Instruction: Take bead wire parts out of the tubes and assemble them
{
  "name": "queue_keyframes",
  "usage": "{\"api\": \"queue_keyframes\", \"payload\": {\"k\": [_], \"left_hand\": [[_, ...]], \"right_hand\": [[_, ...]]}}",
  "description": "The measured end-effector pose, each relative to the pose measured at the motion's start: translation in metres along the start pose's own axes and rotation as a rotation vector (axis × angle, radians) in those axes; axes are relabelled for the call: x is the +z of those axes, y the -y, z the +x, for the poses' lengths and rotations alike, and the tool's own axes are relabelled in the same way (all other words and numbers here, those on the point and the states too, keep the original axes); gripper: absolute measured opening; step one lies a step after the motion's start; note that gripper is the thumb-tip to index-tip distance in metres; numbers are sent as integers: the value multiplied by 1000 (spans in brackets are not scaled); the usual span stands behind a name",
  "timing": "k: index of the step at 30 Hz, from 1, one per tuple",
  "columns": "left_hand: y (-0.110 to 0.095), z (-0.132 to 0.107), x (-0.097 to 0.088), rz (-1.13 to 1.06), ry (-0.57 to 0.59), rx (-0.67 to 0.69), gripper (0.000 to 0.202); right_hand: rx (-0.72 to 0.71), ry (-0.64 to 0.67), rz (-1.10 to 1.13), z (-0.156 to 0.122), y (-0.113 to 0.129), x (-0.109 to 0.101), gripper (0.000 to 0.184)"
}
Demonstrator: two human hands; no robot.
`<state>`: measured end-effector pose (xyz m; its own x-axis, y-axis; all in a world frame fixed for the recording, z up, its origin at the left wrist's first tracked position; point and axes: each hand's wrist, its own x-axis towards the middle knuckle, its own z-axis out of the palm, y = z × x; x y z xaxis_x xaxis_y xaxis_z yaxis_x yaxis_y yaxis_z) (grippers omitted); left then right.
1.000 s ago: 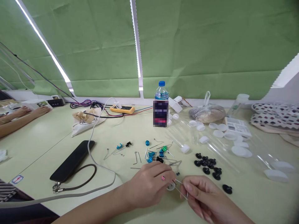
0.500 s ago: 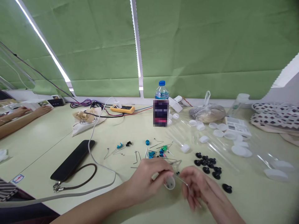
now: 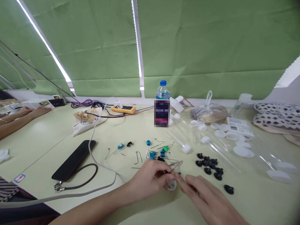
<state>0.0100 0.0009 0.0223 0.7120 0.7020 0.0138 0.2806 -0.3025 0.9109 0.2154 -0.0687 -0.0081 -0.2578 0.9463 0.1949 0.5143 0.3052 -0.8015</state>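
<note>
My left hand [image 3: 150,181] is curled on the table, its fingers closed round a small white cap [image 3: 172,185] and pinching a thin wire part. My right hand [image 3: 206,197] reaches in from the lower right, its fingertips meeting the left hand's at the cap and pinching something I cannot make out. Just beyond both hands lies a scatter of small blue, green and black components with bent wire leads [image 3: 161,153]. Several black rubber plugs [image 3: 209,165] lie to the right of them.
A black phone with a strap [image 3: 73,160] and a grey cable [image 3: 93,140] lie left. A water bottle [image 3: 162,104], white caps [image 3: 225,134], clear tubes, a bagged item [image 3: 207,113] and a cloth pouch [image 3: 87,122] stand farther back. Another person's arms [image 3: 18,117] rest far left.
My right hand has dropped the long wire it held out and has closed in on the left hand's fingertips at the white cap. My left hand has turned slightly.
</note>
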Motion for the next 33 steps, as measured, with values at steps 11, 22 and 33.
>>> {"api": "queue_keyframes", "payload": {"k": [11, 22, 33], "left_hand": [[1, -9, 1, 512, -219, 720, 23], [-3, -4, 6, 26, -87, 86, 21], [2, -7, 2, 376, -258, 677, 22]], "right_hand": [[652, 317, 1032, 11, 16, 7, 51], [-390, -118, -351, 0, 4, -8, 29], [660, 276, 932, 12, 18, 1, 48]]}}
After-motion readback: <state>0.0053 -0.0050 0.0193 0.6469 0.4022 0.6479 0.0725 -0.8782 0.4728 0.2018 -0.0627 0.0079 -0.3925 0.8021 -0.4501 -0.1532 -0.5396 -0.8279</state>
